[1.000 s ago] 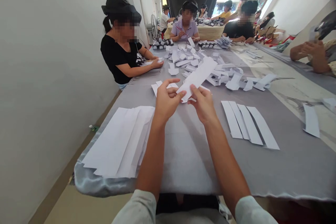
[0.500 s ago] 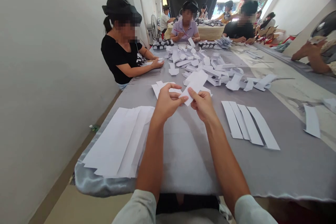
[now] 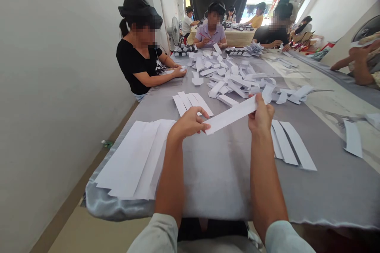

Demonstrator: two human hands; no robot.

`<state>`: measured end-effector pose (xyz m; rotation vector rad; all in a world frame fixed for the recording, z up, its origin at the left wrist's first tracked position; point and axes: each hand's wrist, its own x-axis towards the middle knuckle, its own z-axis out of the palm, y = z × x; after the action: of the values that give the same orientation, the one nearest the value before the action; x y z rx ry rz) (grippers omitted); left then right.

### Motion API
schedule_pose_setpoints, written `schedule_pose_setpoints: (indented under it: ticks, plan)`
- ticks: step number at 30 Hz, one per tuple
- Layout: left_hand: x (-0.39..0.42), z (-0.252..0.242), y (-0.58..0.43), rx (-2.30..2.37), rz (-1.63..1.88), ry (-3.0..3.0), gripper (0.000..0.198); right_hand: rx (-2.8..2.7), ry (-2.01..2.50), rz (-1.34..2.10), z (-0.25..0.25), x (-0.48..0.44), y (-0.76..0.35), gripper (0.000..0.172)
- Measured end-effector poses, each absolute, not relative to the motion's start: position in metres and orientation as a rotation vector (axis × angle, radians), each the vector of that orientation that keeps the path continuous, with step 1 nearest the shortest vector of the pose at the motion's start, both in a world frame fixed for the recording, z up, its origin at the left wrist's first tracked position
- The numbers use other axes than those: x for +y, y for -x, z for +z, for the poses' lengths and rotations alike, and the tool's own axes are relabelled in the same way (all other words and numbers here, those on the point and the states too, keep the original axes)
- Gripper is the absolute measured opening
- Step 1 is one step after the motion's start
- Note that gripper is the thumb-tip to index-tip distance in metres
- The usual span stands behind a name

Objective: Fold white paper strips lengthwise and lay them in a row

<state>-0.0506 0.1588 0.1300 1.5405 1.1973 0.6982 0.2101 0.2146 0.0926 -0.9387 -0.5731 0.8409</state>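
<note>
Between left fingers (image 3: 196, 123) and right fingers (image 3: 260, 106), one white paper strip (image 3: 231, 115)

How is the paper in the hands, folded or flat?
Flat: the white paper strip stretches straight between the left hand and right hand, no fold showing.

2 hands (image 3: 188, 123) (image 3: 261, 116); 1 held paper strip (image 3: 231, 115); 4 paper strips (image 3: 191, 104); 1 standing fan (image 3: 175, 31)

Head camera looks forward, down at paper strip (image 3: 231, 115)
</note>
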Motion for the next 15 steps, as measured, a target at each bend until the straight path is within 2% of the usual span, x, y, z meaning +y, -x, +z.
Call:
schedule_pose_setpoints:
  ticks: [3,7,11,15]
  plan:
    - [0.161,0.126,0.057,1.218,0.734,-1.517,0.038,-0.494,0.929,0.787,0.092,0.215,-0.231,0.043]
    - [0.173,0.118,0.065,1.316,1.049,-1.379,0.037,-0.415,0.873,0.745,0.093,0.212,-0.254,0.031]
    - [0.2,0.093,0.064,1.471,1.531,-1.234,0.023,-0.413,0.848,0.803,0.096,0.209,-0.255,0.028]
    - [0.226,0.056,0.059,1.59,1.694,-1.103,0.008,-0.486,0.854,0.877,0.103,0.206,-0.238,0.034]
